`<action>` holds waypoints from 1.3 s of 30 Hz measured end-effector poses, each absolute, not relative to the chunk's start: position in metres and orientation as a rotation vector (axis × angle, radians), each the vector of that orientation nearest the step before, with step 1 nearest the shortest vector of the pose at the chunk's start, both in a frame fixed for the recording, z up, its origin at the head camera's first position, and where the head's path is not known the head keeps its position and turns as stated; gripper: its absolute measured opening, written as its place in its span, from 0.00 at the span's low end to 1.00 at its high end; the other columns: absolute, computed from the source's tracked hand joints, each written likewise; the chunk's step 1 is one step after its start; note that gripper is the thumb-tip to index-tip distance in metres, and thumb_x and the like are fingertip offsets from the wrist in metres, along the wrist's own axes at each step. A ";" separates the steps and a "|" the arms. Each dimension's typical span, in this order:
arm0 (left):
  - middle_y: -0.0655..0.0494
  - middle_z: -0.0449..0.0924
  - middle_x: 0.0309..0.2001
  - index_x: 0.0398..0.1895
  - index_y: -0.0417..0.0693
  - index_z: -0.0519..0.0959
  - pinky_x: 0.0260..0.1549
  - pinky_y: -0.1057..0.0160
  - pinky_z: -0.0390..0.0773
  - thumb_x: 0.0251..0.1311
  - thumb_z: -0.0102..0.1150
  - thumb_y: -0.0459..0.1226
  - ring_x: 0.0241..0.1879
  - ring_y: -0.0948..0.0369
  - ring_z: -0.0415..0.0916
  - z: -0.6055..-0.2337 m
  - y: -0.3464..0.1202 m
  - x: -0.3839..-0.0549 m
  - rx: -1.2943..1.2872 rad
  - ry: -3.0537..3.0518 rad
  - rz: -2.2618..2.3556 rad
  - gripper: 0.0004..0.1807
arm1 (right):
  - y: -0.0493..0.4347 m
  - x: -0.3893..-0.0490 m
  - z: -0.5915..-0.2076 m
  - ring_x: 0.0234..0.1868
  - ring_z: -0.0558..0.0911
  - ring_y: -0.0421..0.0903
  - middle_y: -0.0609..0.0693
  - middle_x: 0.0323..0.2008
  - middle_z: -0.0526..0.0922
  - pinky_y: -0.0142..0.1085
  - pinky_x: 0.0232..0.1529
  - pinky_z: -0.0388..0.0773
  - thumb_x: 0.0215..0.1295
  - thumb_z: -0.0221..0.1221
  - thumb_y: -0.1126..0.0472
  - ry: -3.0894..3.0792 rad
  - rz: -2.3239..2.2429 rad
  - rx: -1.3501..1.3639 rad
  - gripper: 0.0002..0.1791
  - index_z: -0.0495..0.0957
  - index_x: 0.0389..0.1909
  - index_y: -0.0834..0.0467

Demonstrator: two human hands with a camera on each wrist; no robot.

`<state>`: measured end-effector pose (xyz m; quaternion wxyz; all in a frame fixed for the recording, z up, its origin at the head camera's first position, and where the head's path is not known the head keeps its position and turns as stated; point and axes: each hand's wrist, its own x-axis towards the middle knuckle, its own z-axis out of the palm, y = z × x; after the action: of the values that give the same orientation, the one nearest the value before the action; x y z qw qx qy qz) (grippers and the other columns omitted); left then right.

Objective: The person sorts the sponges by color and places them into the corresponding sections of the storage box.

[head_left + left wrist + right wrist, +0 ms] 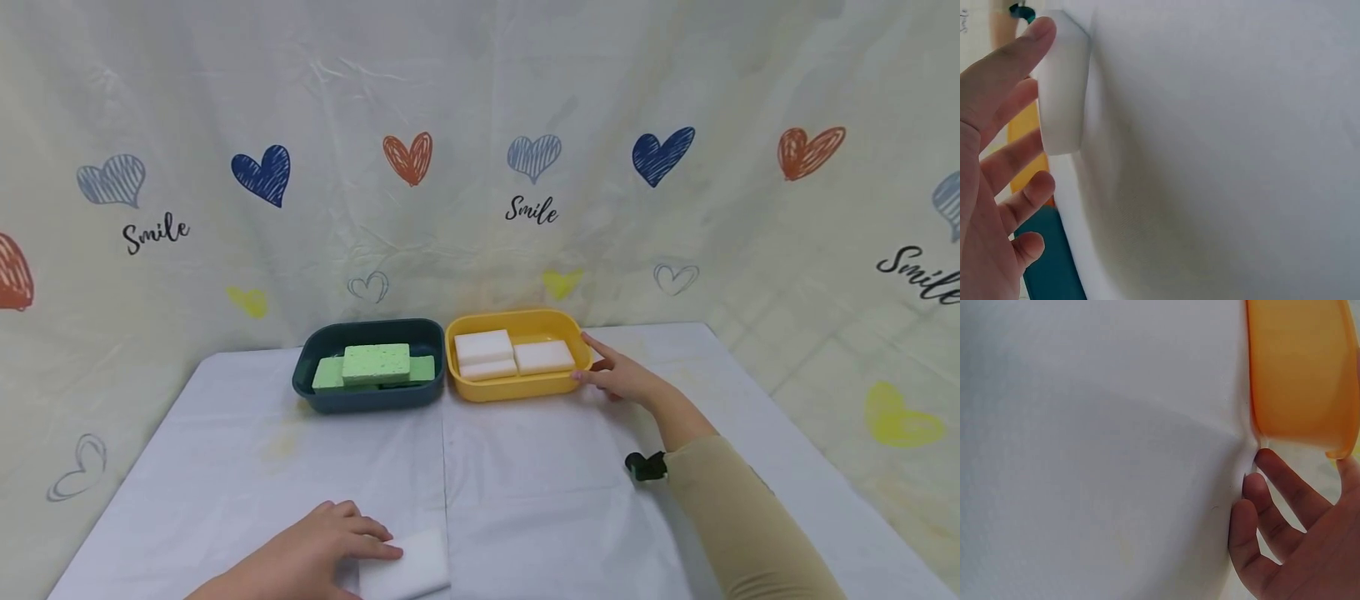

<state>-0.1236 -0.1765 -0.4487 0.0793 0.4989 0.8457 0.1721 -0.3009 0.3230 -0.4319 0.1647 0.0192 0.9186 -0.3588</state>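
A white rectangular sponge lies at the table's near side. My left hand reaches over its left part, a fingertip resting on its top. In the left wrist view, the thumb overlaps one edge of the sponge, and the other fingers spread loosely beside it. At the back, my right hand touches the right end of a yellow tray, thumb at the front rim and index finger farther back. Its remaining fingers extend low beside the tray wall. Several white sponges lie inside that tray.
Left of the yellow tray, close against it, stands a dark green tray with several light green sponges. A white cloth covers the table. Behind it hangs a pale curtain printed with hearts.
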 end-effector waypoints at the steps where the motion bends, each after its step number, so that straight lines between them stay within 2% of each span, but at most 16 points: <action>1: 0.70 0.80 0.53 0.60 0.66 0.80 0.38 0.65 0.69 0.57 0.61 0.64 0.44 0.71 0.69 -0.449 -0.176 -0.123 1.510 2.538 0.511 0.30 | 0.323 -0.301 -0.432 0.45 0.76 0.53 0.65 0.62 0.70 0.40 0.45 0.79 0.59 0.63 0.32 2.617 -1.020 0.057 0.56 0.37 0.79 0.35; 12: 0.72 0.79 0.51 0.60 0.68 0.80 0.39 0.64 0.70 0.56 0.60 0.67 0.44 0.71 0.69 -0.448 -0.176 -0.121 1.485 2.570 0.493 0.31 | 0.326 -0.304 -0.434 0.43 0.76 0.53 0.65 0.63 0.69 0.39 0.44 0.79 0.53 0.64 0.28 2.612 -1.023 0.062 0.60 0.38 0.79 0.34; 20: 0.73 0.78 0.51 0.61 0.69 0.78 0.41 0.62 0.72 0.56 0.59 0.67 0.45 0.71 0.69 -0.446 -0.175 -0.122 1.398 2.517 0.513 0.31 | 0.324 -0.301 -0.431 0.42 0.76 0.53 0.65 0.62 0.69 0.38 0.43 0.78 0.57 0.63 0.31 2.611 -1.019 0.056 0.57 0.37 0.79 0.34; 27: 0.71 0.77 0.55 0.63 0.69 0.77 0.45 0.59 0.74 0.61 0.62 0.59 0.50 0.68 0.70 -0.437 -0.176 -0.121 1.321 2.537 0.502 0.27 | 0.324 -0.299 -0.431 0.41 0.76 0.52 0.64 0.63 0.70 0.39 0.43 0.77 0.58 0.63 0.32 2.612 -1.035 0.042 0.56 0.38 0.79 0.34; 33: 0.73 0.75 0.57 0.63 0.75 0.75 0.49 0.56 0.74 0.60 0.63 0.59 0.53 0.65 0.69 -0.428 -0.172 -0.122 1.204 2.580 0.503 0.26 | 0.325 -0.300 -0.431 0.41 0.76 0.52 0.64 0.63 0.70 0.38 0.42 0.77 0.58 0.63 0.32 2.614 -1.032 0.022 0.56 0.37 0.79 0.33; 39: 0.72 0.75 0.58 0.64 0.77 0.74 0.50 0.55 0.74 0.58 0.67 0.55 0.53 0.64 0.69 -0.421 -0.168 -0.127 1.247 2.672 0.447 0.28 | 0.326 -0.299 -0.432 0.41 0.75 0.52 0.64 0.62 0.70 0.38 0.41 0.77 0.59 0.63 0.32 2.613 -1.036 0.012 0.56 0.37 0.79 0.35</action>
<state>-0.1269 -0.1684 -0.4208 0.0796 0.4167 0.8932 0.1493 -0.2994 0.3261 -0.4319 0.1644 0.0043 0.9169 -0.3636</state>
